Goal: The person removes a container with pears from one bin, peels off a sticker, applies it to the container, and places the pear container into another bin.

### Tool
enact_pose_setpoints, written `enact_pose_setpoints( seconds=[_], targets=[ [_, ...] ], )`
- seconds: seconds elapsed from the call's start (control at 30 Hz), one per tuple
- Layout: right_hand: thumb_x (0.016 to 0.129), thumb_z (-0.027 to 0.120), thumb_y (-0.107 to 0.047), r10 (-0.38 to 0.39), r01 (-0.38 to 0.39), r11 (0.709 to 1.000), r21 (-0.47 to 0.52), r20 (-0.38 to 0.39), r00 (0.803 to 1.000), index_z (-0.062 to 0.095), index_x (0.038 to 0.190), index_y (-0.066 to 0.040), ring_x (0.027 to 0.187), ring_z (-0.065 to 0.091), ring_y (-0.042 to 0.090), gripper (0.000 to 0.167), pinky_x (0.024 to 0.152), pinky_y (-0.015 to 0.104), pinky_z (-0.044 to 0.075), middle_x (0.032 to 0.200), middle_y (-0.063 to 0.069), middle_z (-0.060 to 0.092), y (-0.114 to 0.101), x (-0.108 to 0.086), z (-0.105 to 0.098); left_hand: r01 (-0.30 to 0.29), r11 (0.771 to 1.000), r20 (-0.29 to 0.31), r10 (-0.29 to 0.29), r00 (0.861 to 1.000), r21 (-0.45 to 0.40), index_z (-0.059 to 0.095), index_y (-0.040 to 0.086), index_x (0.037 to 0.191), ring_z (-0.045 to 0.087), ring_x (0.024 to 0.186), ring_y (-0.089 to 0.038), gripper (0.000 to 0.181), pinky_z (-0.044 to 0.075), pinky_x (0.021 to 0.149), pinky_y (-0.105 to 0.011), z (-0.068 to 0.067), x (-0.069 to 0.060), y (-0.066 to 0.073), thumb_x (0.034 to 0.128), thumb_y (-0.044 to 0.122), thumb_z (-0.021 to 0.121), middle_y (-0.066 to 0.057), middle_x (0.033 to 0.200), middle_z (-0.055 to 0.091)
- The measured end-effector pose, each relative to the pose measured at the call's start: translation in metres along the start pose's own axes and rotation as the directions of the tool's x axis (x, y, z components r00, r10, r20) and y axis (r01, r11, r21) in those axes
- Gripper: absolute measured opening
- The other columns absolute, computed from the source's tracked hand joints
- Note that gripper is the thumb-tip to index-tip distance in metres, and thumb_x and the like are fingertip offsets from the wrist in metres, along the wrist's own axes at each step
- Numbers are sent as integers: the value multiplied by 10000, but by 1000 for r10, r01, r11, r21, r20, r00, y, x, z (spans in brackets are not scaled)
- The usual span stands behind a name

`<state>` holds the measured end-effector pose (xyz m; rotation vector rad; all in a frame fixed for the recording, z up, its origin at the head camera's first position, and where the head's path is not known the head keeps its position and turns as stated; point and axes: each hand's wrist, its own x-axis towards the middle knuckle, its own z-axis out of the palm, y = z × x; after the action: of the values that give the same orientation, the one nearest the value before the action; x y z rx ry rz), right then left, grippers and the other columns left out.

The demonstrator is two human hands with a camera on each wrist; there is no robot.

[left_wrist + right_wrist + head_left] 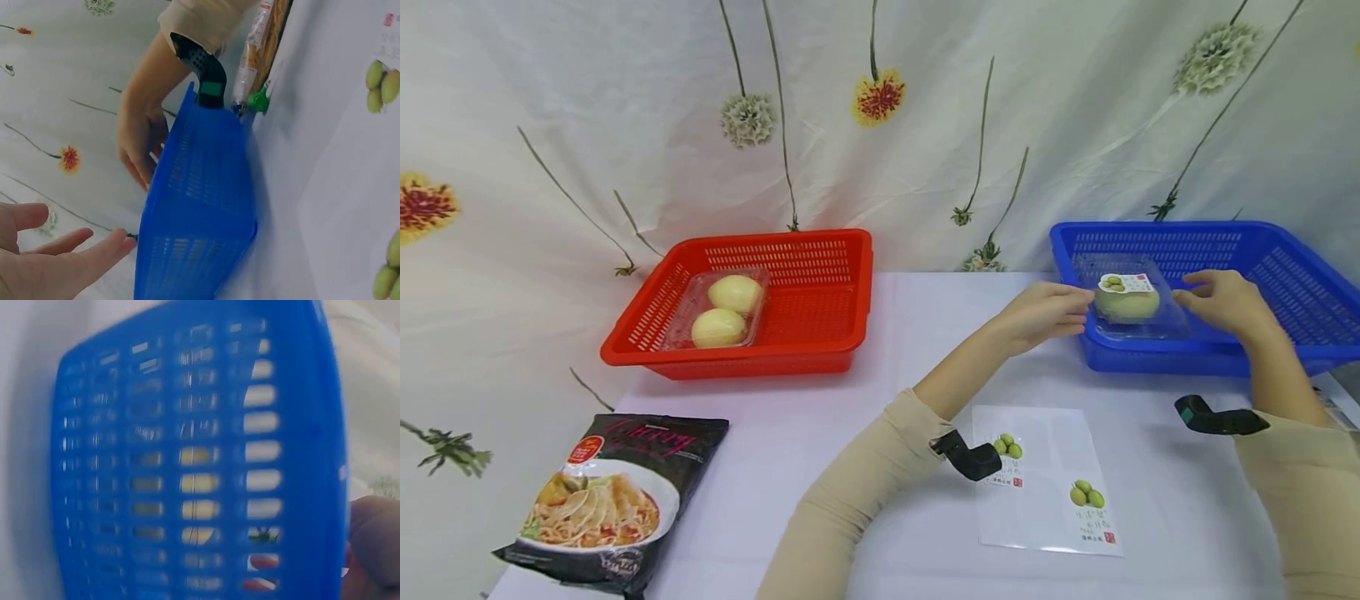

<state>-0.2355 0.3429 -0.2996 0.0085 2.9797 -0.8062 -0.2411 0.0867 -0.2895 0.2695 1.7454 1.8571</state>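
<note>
So, labelled clamshell (1127,304) sits in the left part of the blue basket (1150,358). Left hand (1048,312) nearly straight-fingered, right hand (1225,302) loosely bent; both flank it, apparently empty. Likely grasp or release, can't tell which; next calls for even two-sided grip or clean withdrawal.

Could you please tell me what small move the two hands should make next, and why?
I would probably draw the left hand and right hand back from the clear box. It appears to sit inside the blue basket, its label already on top, and neither hand seems to grip it.
</note>
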Motion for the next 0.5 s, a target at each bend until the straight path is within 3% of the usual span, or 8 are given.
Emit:
enact_pose_setpoints(
  seconds=[0.07,0.13,0.2,0.3,0.37,0.5],
  targets=[
    [993,400,-321,-54,59,997,56,-79,995,355,1334,157,1110,398,582,589,854,662,384,1246,439,402,-10,-4,7,-45,997,17,44,999,56,482,-62,1322,544,1184,-284,415,485,904,-261,-14,-10,-4,965,143,533,-186,1302,539],
    [993,420,-314,-118,135,982,133,-127,985,382,1343,126,1071,473,506,564,820,503,490,1249,407,433,-21,-7,15,-93,991,35,90,995,95,470,-68,1330,546,1181,-290,415,487,896,-248,-28,-21,-7,971,136,519,-191,1317,529],
    [992,443,-298,-181,210,955,210,-151,972,404,1346,100,994,576,319,535,754,317,531,1241,365,462,-33,-9,24,-144,981,60,138,989,128,456,-68,1341,547,1181,-288,417,485,895,-238,-42,-34,-8,976,128,507,-191,1341,509],
    [987,482,-252,-277,309,900,308,-144,950,440,1338,76,861,587,55,483,655,128,486,1205,307,521,-53,-11,37,-209,959,99,193,976,191,437,-59,1358,558,1172,-265,424,482,903,-240,-64,-53,-8,981,128,493,-196,1342,507],
    [982,499,-240,-322,340,869,360,-113,940,453,1336,62,824,571,-23,468,685,146,498,1147,223,575,-69,-12,45,-240,943,116,219,969,229,440,-49,1359,569,1160,-262,422,481,909,-254,-80,-66,-8,984,139,490,-197,1322,525],
    [968,530,-266,-356,326,820,471,-27,934,468,1336,30,871,593,17,477,743,189,510,1099,83,608,-100,-12,63,-272,924,117,249,961,269,452,-35,1352,574,1148,-296,414,470,934,-294,-113,-91,-8,985,153,485,-206,1286,551]
  ],
)
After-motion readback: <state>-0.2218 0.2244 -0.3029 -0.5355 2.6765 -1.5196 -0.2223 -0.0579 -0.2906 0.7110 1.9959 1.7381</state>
